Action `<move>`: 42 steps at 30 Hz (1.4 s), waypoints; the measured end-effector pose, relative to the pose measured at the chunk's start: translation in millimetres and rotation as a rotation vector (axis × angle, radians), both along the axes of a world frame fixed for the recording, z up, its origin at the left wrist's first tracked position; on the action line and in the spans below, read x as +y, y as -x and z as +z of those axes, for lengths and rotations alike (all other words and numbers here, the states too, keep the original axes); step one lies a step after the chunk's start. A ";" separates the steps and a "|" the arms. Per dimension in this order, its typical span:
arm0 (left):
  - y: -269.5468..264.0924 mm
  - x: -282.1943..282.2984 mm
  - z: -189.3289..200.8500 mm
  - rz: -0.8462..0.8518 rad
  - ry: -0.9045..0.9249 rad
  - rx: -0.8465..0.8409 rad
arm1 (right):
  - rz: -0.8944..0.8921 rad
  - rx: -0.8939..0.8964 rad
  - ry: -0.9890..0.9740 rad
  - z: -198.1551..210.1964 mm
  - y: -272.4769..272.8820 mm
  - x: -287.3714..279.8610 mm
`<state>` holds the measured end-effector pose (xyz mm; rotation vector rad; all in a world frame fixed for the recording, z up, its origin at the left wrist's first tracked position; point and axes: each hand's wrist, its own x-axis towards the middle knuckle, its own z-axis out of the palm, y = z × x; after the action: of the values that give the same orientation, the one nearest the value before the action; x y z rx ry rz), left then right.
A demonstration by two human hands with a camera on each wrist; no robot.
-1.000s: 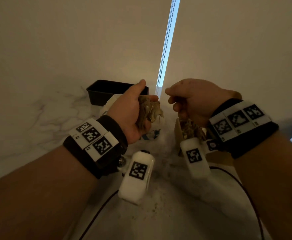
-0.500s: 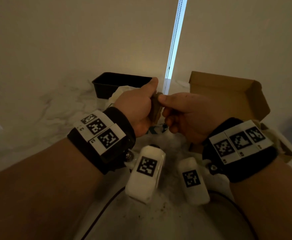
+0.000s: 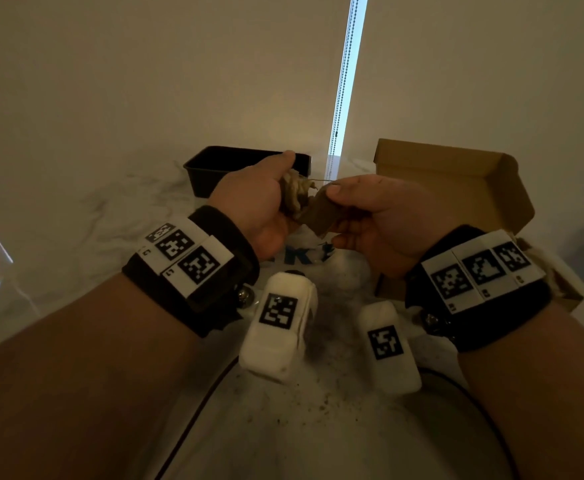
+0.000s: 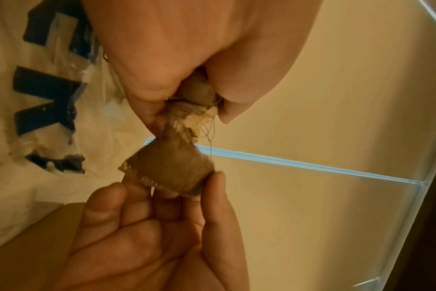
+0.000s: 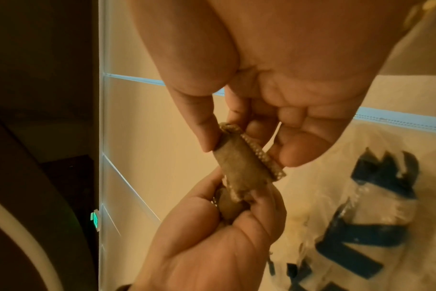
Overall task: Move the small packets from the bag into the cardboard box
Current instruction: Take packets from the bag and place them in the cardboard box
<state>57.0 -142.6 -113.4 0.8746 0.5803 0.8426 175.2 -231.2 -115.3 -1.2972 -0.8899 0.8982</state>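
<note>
Small brown crimp-edged packet (image 4: 168, 171) being pinched by right hand (image 3: 384, 223) | clump of further packets (image 3: 294, 195) being gripped in left hand (image 3: 259, 209) | white plastic bag (image 5: 356, 196): blue lettering being cut off, unreadable.

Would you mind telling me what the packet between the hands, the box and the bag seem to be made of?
Packet: apparently porous brown paper or fabric, matte, with a crimped dotted edge and loose threads; possibly a tea bag. Box: plain brown cardboard, matte, with folded flaps. Bag: thin white plastic film, slightly glossy and crinkled, printed with blue letters.
</note>
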 end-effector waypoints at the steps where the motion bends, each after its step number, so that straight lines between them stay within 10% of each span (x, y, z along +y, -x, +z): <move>1: 1.1 1.9 0.7 -0.005 0.010 0.004 | 0.008 0.027 -0.014 1.2 -0.4 -0.8; 11: 4.4 7.8 -1.3 -0.009 0.076 0.013 | 0.073 0.389 -0.077 13.1 -9.7 -10.3; 42: 4.2 3.3 -6.1 -0.061 -0.121 0.273 | 0.099 0.570 -0.482 23.6 -26.9 -18.7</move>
<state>52.7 -139.2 -119.4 1.1232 0.7417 0.7127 202.1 -249.9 -91.7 -0.5403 -0.6592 0.9853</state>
